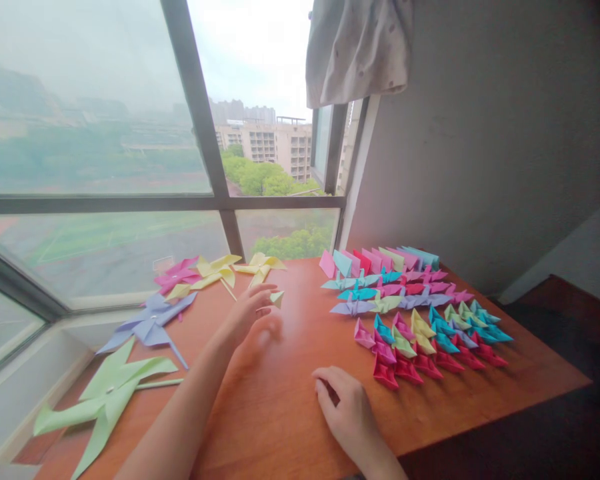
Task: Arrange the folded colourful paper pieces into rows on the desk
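Note:
My left hand (250,311) reaches over the middle of the table with its fingers stretched out and somewhat apart. A small pale yellow folded paper (277,299) shows just beyond its fingertips; whether they touch it I cannot tell. The thumb is hidden. Near this hand lie a yellow paper pinwheel (260,265) and a second yellow pinwheel (216,272). My right hand (344,407) rests on the tabletop near its front edge, fingers loosely curled, with nothing seen in them. Red folded paper boats (405,368) stand to its right.
A wooden table (290,413) stands by the window. Pink, blue and green pinwheels (111,393) lie along its left side. Rows of paper cranes (356,307), more boats and folded paper cards (370,263) fill the right half. A curtain (360,50) hangs above.

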A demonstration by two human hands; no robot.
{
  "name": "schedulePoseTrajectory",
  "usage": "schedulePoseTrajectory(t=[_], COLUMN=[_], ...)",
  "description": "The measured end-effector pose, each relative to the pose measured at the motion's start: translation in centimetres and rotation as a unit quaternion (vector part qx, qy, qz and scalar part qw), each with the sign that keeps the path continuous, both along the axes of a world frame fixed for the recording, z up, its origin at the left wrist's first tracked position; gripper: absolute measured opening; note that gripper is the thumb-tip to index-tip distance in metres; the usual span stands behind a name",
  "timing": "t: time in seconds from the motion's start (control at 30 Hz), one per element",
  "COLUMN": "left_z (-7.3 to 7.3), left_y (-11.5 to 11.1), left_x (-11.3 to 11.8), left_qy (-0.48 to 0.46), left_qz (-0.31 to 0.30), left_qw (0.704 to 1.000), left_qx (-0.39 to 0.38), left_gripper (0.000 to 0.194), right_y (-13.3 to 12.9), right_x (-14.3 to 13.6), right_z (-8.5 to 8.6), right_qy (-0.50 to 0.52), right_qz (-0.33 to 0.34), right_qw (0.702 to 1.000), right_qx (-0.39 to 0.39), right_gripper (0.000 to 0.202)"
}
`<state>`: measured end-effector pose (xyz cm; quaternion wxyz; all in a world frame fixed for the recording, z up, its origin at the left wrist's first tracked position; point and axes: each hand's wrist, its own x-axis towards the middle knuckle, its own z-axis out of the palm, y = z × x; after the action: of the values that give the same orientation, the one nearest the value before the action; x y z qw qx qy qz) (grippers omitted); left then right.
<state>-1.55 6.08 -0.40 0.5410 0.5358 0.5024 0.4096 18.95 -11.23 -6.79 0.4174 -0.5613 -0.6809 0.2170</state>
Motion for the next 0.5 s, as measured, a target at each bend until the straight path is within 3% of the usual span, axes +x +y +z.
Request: schedulePoseTrajectory(t=[0.17, 0.3, 0.5], left_z=[0.3, 0.0, -1.0], left_y=[-5.5, -9.3, -12.4], left_x=[1.9, 3.1, 3.8], left_qy=[-0.107, -0.228, -0.25], left_qz=[-0.058, -0.118, -0.157], left_qw=[0.99, 0.951, 0.937], left_qx=[-0.073, -0.173, -0.186], left_gripper=[0.036, 0.027, 0.026], right_y=[-0.1, -0.2, -0.2], right_x=[0.2, 0.4, 0.7], right_z=[0.5, 0.7, 0.7], right_qy=[0.074, 0.144, 0.178], right_qz=[-0.027, -0.049, -0.02], right_qw=[0.997, 0.987, 0.983], right_qx=[-0.02, -0.045, -0.037], right_gripper=[0.023, 0.031, 0.029])
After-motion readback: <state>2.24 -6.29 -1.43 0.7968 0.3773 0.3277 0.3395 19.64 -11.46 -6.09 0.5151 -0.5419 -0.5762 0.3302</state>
